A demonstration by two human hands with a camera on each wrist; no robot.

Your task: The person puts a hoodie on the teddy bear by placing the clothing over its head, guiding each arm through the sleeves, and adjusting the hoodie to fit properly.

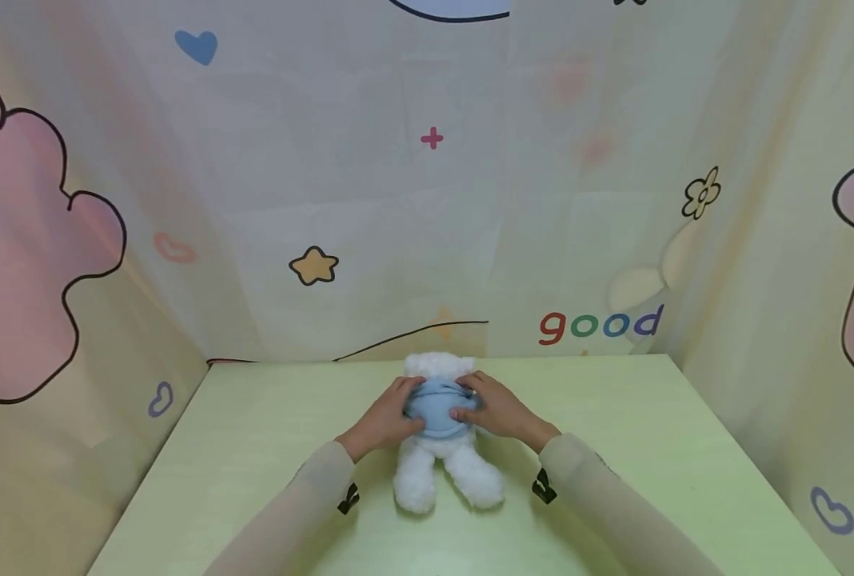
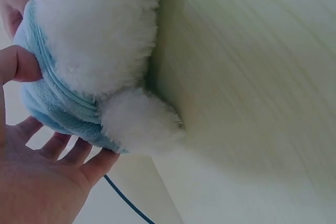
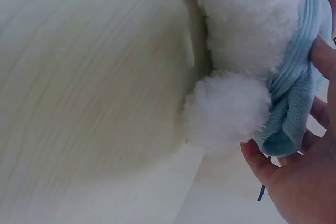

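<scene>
white plush toy (image 1: 441,448) rests on the table (image 1: 276,424) near the far edge, legs (image 1: 414,480) toward the near side, probably for equal reach from both sides. left hand (image 1: 386,412) grips one flank of its blue garment (image 1: 437,408) between thumb and fingers; right hand (image 1: 502,408) grips the other flank the same way. likely why: matched grips keep the cloth even and the toy from twisting.

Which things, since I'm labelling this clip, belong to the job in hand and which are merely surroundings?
In the job: fluffy white plush toy; soft light-blue cloth garment; left hand; right hand.
Surroundings: flat pale-green tabletop; pale cartoon-printed cloth backdrop.
</scene>
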